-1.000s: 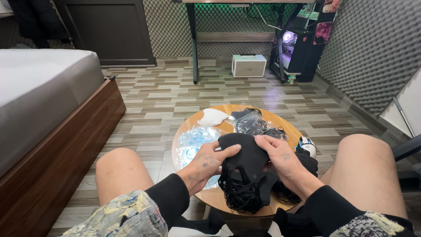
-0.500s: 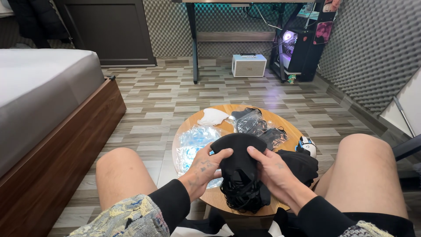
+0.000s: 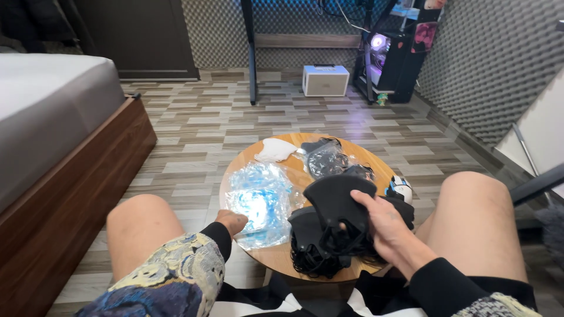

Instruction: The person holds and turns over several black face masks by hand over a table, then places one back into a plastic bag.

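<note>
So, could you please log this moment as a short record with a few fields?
Setting: seated person, round wooden table between the bare knees, striped tile floor.
Right hand: holds up a black fabric face mask above the table.
Left hand: fingers curled, at the table's near left edge, beside crinkled clear plastic wrappers.
Beneath the mask: pile of black masks.
Far side: white mask, bagged black masks.

left hand (image 3: pixel 232 221) fingers perhaps curled under, bed (image 3: pixel 53 117) cut off
</note>
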